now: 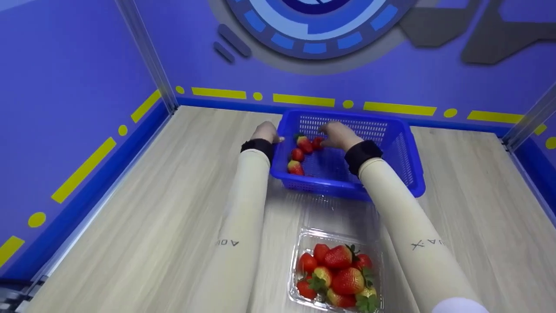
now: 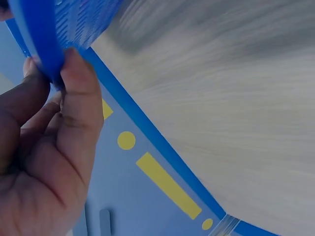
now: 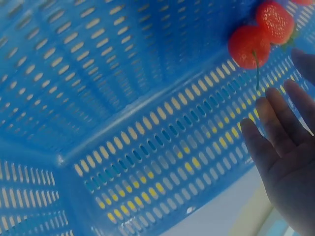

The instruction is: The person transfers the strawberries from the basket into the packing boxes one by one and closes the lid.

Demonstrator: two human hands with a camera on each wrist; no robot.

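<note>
A blue plastic basket (image 1: pixel 418 174) with slotted walls stands toward the back of the table. Its left rim is pinched by my left hand (image 1: pixel 266 131); the left wrist view has thumb and fingers on both sides of the rim (image 2: pixel 42 44). Over the inside of the basket is my right hand (image 1: pixel 339 135), fingers extended and slightly spread, holding nothing in the right wrist view. Close to its fingertips lies a red strawberry (image 3: pixel 249 46) with a thin stem, touching another strawberry (image 3: pixel 274 22). Several strawberries (image 1: pixel 305 145) gather along the basket's left side.
Nearer to me, a clear plastic clamshell box (image 1: pixel 293 278) holds several strawberries (image 1: pixel 347 281) with green leaves. Its transparent lid (image 1: pixel 336 217) lies folded back toward the basket. Blue panels (image 1: pixel 78 78) with yellow marks enclose the wood-grain table (image 1: pixel 173 195) at the back and sides.
</note>
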